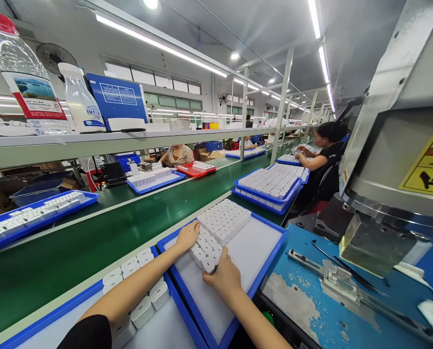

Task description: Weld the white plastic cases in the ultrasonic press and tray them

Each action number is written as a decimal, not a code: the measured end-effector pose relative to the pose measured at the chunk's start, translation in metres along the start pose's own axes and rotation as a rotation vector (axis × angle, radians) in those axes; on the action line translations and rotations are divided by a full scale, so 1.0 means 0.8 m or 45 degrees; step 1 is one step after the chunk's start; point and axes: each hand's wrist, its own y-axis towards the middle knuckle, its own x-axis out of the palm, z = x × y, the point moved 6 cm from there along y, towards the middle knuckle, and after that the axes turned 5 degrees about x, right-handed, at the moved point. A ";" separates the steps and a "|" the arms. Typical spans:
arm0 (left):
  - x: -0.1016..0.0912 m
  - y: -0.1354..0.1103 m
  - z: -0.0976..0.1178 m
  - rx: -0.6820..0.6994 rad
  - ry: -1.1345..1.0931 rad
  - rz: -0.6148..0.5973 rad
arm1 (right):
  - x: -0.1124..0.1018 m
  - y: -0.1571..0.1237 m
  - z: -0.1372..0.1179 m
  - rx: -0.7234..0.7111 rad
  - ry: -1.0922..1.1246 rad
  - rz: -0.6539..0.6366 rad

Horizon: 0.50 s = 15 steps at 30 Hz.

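Note:
A block of white charger housings (206, 249), each a rounded square with a small slot in its top face, is pressed together between my two hands. My left hand (188, 236) closes on the far left end of the block. At the near right end, my right hand (224, 277) wraps its thumb and fingers round the corner. The block sits in a blue tray (270, 252) with a white lining, beside a larger packed group of the same housings (225, 215). Under my left forearm, more white housings (143, 310) stand in a second blue tray (185, 310), partly hidden by the arm.
A press machine (394, 160) stands at the right above a worn blue plate with a metal fixture (342, 281). A green conveyor belt (93, 261) runs along the left. Stacked trays (270, 186) stand beyond mine. A co-worker (325, 155) sits farther right; bottles (31, 82) stand on a shelf.

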 end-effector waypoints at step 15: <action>0.004 -0.022 0.190 0.211 0.003 0.008 | -0.133 -0.084 0.090 0.001 -0.009 0.288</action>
